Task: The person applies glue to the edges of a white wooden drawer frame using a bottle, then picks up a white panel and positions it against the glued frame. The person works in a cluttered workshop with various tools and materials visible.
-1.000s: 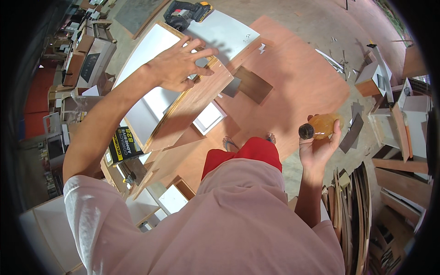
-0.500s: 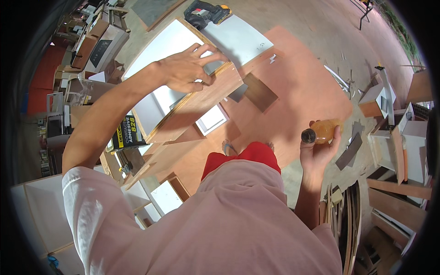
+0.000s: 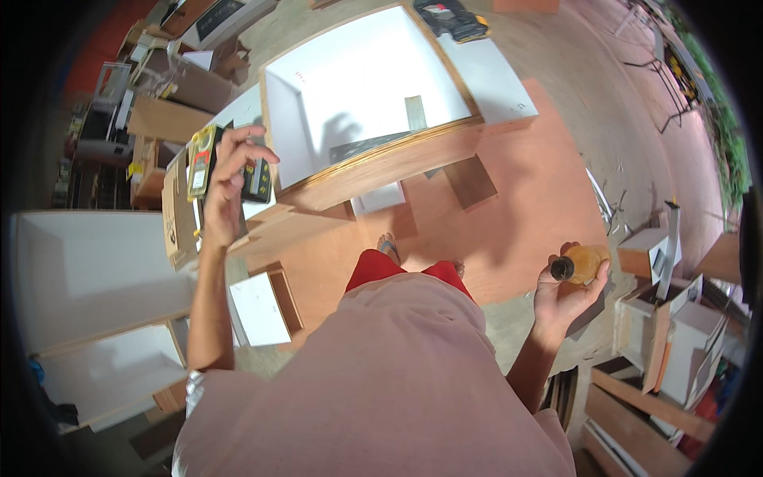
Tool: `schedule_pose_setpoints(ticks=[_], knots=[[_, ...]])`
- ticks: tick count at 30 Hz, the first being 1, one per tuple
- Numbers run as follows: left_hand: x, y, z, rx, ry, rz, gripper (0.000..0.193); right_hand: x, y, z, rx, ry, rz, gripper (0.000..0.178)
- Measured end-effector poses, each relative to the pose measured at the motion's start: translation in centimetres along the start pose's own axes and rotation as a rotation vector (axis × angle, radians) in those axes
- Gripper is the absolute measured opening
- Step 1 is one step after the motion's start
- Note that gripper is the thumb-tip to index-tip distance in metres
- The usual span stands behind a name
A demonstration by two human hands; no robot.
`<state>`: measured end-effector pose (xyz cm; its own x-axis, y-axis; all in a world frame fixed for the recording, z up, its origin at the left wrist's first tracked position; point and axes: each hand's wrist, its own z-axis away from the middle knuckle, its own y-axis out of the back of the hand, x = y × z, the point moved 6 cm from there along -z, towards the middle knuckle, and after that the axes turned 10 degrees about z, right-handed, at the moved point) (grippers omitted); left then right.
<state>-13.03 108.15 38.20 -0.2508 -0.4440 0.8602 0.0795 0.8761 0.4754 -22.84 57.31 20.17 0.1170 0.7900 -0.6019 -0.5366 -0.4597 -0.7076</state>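
My right hand is wrapped round a bottle with amber contents and a dark neck end, held out to the right over the floor. My left hand is raised beside a black and yellow can, its fingers bent, apart and holding nothing; I cannot tell whether it touches the can. A white-lined wooden box stands open side up in front of me. Inside it lie a dark strip and a small greenish piece. A yellow-labelled container sits left of my left hand.
A black and yellow cordless power tool rests beyond a white panel. A brown board piece lies on the reddish sheet underfoot. Cabinet parts crowd the right; a large white cabinet stands left.
My left hand has left the box's near edge and moved left to the black and yellow can. The view has shifted, showing more of the box's inside. The bottle stays in my right hand.
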Motion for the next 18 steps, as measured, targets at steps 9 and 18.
schedule_pose_setpoints(ticks=[9,18], knots=[[-7.3,-1.9,10.4,0.286,0.115,-0.635,0.079,6.1,-9.4,-1.7,-0.199,-0.121,0.216,0.048],[-9.5,-2.0,10.8,0.225,0.129,-0.885,0.084,12.3,-14.6,0.9,-0.332,-0.207,0.21,0.046]])
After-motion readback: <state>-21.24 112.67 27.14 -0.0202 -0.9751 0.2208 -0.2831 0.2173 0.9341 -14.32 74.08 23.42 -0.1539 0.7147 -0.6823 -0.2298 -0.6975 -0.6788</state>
